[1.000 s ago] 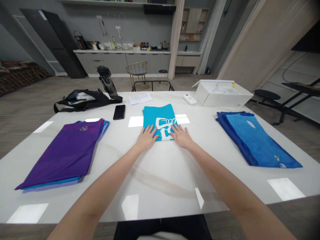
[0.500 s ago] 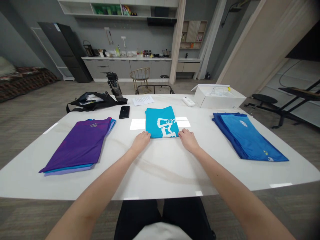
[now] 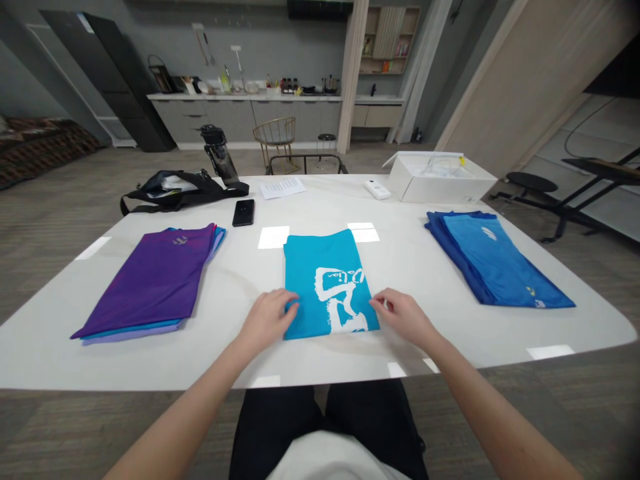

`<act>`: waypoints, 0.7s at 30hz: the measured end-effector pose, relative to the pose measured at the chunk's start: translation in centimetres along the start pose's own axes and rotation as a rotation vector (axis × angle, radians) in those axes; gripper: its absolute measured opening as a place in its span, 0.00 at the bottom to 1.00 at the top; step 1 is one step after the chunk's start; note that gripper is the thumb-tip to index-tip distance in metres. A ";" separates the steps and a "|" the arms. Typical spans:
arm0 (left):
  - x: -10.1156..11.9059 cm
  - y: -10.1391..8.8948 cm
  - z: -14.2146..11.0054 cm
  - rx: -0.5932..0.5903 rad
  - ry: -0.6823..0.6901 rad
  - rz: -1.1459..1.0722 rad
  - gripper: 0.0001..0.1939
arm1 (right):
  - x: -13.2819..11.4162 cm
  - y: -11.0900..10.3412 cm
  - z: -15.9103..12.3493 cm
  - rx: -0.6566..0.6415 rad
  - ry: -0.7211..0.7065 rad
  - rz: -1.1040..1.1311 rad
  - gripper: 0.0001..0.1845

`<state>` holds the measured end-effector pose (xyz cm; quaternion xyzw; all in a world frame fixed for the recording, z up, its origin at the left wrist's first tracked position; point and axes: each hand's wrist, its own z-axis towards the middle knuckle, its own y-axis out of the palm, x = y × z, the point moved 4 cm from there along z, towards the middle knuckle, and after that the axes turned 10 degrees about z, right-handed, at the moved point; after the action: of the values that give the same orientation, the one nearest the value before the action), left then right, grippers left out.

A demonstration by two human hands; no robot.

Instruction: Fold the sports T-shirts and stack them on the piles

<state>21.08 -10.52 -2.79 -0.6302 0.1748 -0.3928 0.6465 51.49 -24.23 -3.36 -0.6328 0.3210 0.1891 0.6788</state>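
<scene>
A folded turquoise shirt (image 3: 325,267) with a white print lies on the white table (image 3: 400,260), close to the near edge. My left hand (image 3: 267,318) pinches the shirt's near left corner. My right hand (image 3: 403,315) pinches its near right corner. Both hands are closed on the cloth, one at each side of the fold.
A purple stack of folded shirts (image 3: 155,280) lies at the left and a blue stack (image 3: 493,263) at the right. Farther back are a black phone (image 3: 243,212), a black bag (image 3: 175,188), a dark bottle (image 3: 216,153), a sheet of paper (image 3: 283,187), a white remote (image 3: 377,190) and an open white box (image 3: 440,177).
Both hands moved from lying on the shirt to its near corners, then drew the folded shirt toward the table's near edge.
</scene>
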 end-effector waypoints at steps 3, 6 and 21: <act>-4.1 0.5 6.6 0.076 -0.289 0.022 0.19 | 1.0 0.0 7.2 0.084 0.072 0.026 0.18; -7.7 1.1 12.8 -0.006 -0.519 0.009 0.24 | 2.1 -0.2 14.6 0.133 0.240 -0.007 0.25; -11.2 1.9 22.5 -0.400 -0.530 -0.174 0.15 | 2.1 0.3 25.6 -0.120 0.385 0.139 0.14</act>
<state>30.79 12.66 -4.40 -0.8372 0.0195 -0.2271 0.4972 57.79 0.57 -5.16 -0.6729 0.4758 0.1297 0.5513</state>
